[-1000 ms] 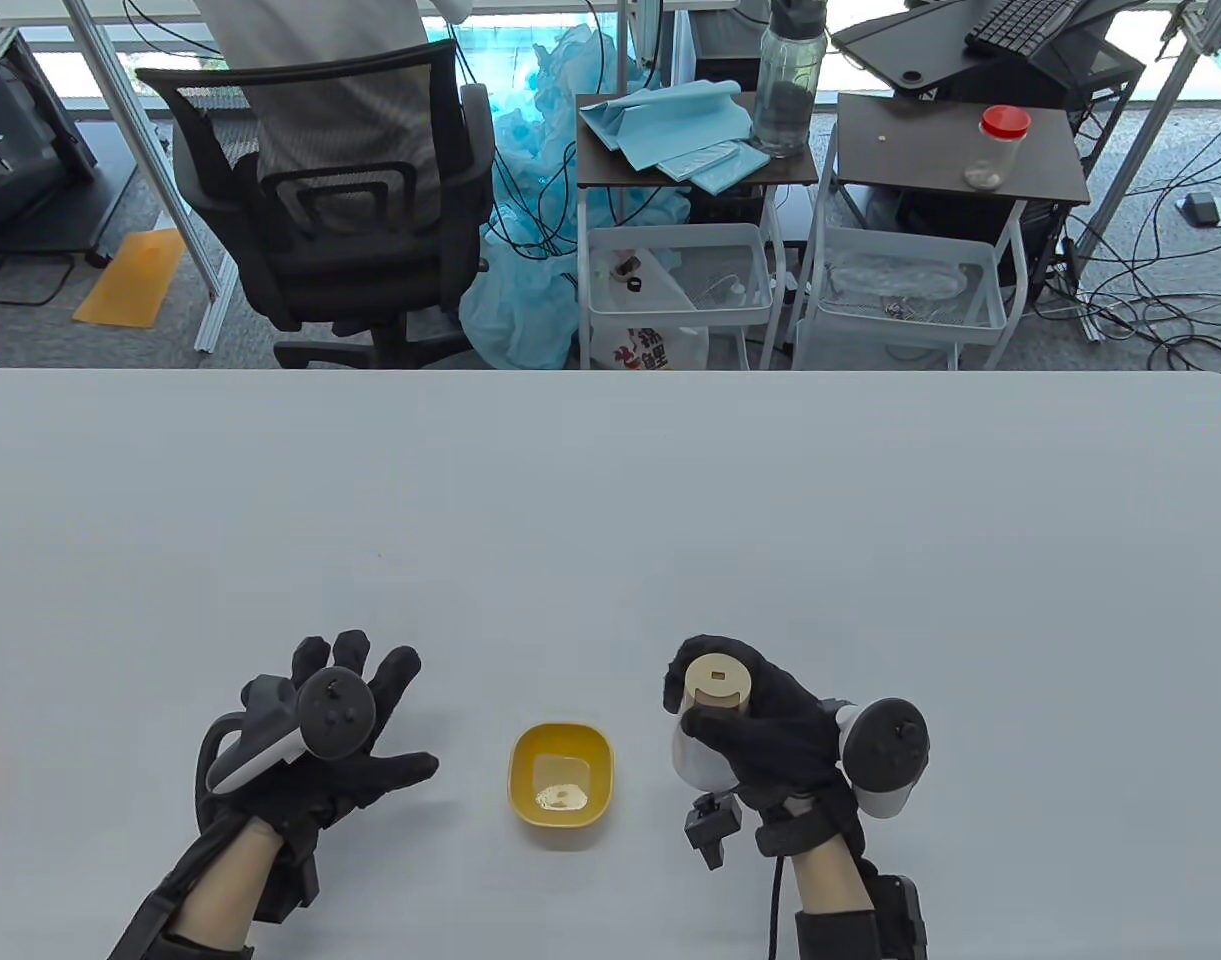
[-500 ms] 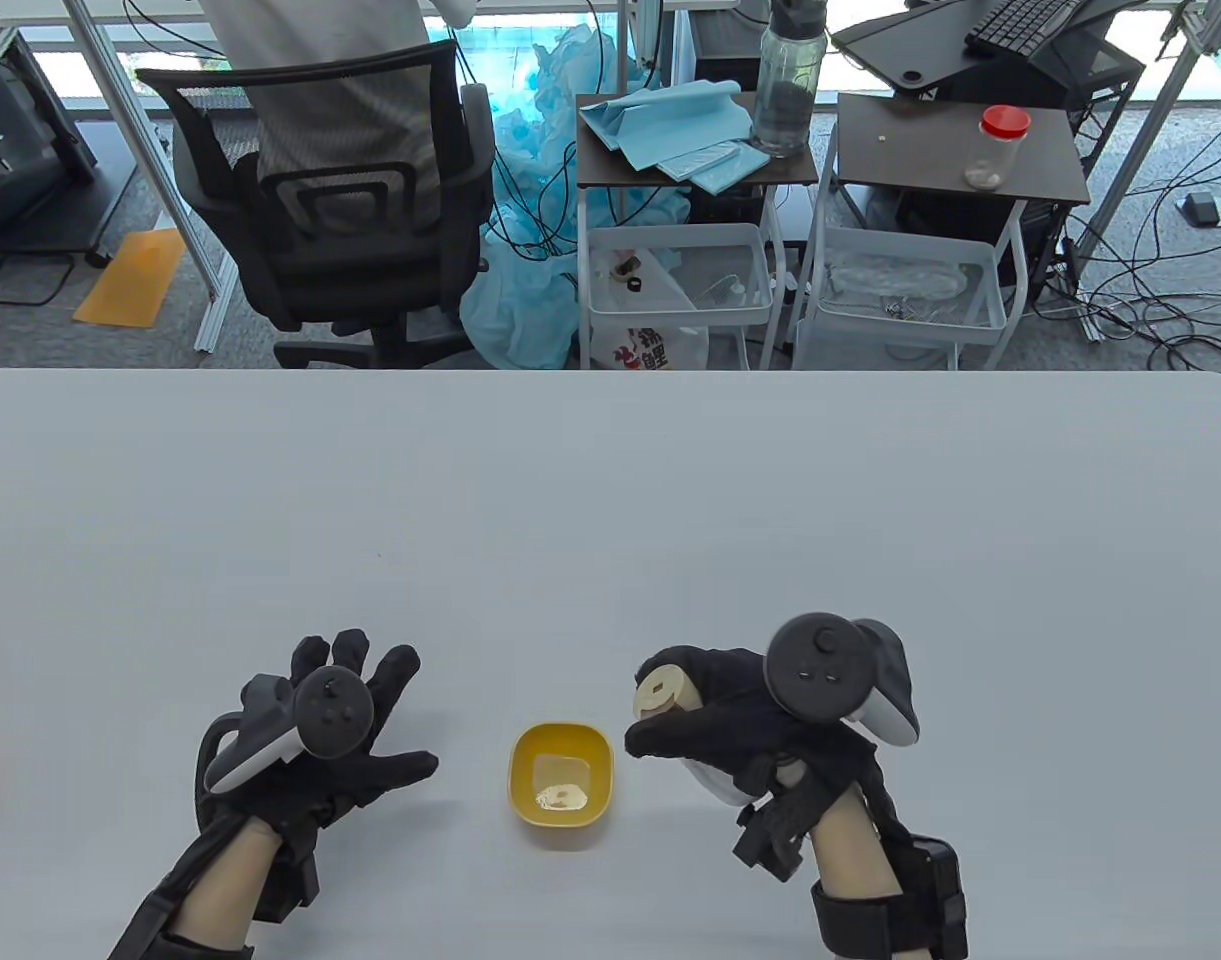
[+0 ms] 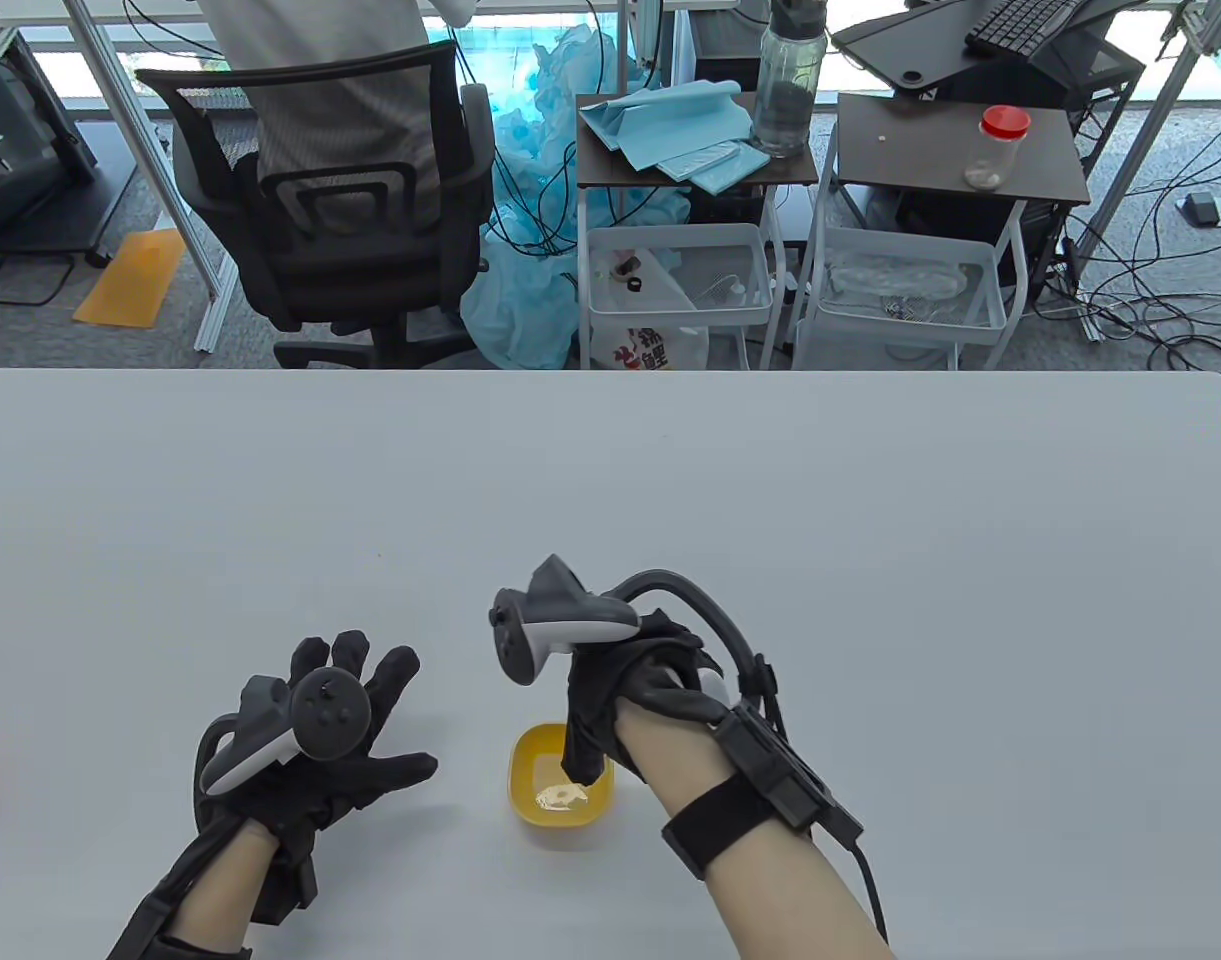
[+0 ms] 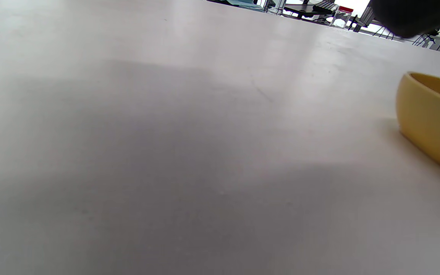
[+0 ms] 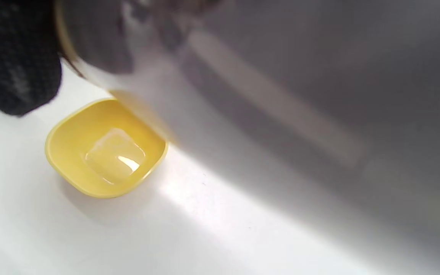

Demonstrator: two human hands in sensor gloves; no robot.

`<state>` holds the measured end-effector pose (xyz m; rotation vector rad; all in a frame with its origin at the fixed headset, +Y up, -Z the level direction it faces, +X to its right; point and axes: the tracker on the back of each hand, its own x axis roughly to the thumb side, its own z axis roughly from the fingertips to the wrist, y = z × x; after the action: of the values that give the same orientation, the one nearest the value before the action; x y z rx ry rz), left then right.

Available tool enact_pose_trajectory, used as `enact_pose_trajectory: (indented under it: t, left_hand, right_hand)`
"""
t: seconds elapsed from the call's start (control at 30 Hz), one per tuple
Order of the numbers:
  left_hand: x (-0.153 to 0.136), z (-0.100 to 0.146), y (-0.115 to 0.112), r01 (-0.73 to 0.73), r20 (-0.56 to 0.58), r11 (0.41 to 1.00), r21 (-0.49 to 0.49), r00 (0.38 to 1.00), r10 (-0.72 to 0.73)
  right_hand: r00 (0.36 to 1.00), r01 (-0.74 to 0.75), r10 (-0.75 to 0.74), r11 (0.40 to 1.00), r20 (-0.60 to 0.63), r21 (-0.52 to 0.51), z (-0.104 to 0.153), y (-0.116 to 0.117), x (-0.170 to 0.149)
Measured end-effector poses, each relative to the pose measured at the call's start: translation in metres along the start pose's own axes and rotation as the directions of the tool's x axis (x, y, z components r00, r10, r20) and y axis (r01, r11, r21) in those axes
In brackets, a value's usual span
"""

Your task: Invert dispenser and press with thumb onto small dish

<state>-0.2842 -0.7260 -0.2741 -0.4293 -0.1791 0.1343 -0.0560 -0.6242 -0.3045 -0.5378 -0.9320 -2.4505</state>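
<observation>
A small yellow dish [image 3: 532, 800] sits near the table's front edge, with a little pale liquid in its bottom; it also shows in the left wrist view [image 4: 430, 118] and the right wrist view [image 5: 105, 152]. My right hand [image 3: 630, 700] grips the white dispenser [image 3: 712, 686] turned over above the dish's right rim, wrist up; the hand hides most of the bottle. In the right wrist view the dispenser [image 5: 101, 49] is a blurred white body just over the dish. My left hand [image 3: 320, 740] rests flat on the table left of the dish, fingers spread, empty.
The white table [image 3: 610, 480] stretches away behind the hands. Beyond its far edge stand an office chair [image 3: 330, 200] and two small carts [image 3: 690, 180] with a bottle and a red-lidded jar.
My right hand has rolled over and moved left, bringing the dispenser from upright at the right of the dish to upside down over it. The left hand has not moved.
</observation>
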Motion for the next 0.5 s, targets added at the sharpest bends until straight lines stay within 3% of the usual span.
enact_pose_trajectory:
  t: [0.17,0.5]
  left_hand:
    - [0.0,0.0,0.0,-0.001,0.0,1.0,-0.002,1.0,0.001]
    - [-0.001,-0.002,0.001,0.011,-0.004,1.0,-0.009,1.0,-0.011]
  right_hand:
    - [0.991,-0.135,0.136,0.989,-0.017,0.06,-0.027,-0.002,0.029]
    - [0.981,-0.193,0.19,0.975,0.035,0.114,-0.058,0.001,0.048]
